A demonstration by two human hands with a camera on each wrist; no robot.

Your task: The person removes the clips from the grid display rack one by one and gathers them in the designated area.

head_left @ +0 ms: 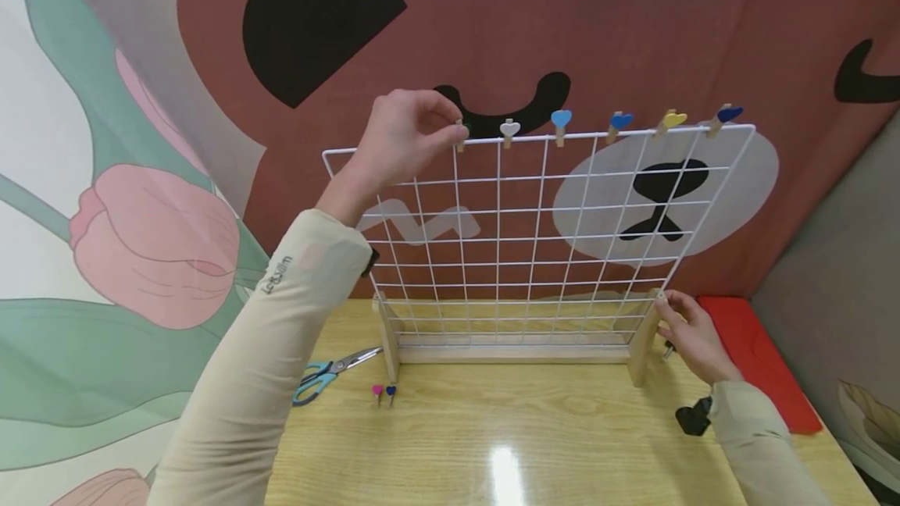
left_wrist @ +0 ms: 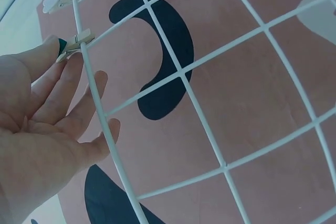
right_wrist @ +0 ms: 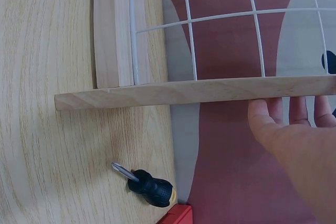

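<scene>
Both hands are on the white wire grid panel that stands upright in its pale wooden base on the light wood counter. My left hand is raised to the top bar at the far left of the row, thumb and forefinger pinching a small wooden clothespin with a green heart that sits on that bar; the other fingers are loosely spread. My right hand rests with relaxed, straight fingers against the right wooden foot of the base, gripping nothing.

To the right of the pinched pin, five more wooden heart pins are clipped along the top bar: white, light blue, blue, yellow and dark blue. Two loose pins, pink and dark blue, lie on the counter just near the left foot, with teal-handled scissors to their left. A short black-handled screwdriver lies beside my right hand, next to a red flat pad.
</scene>
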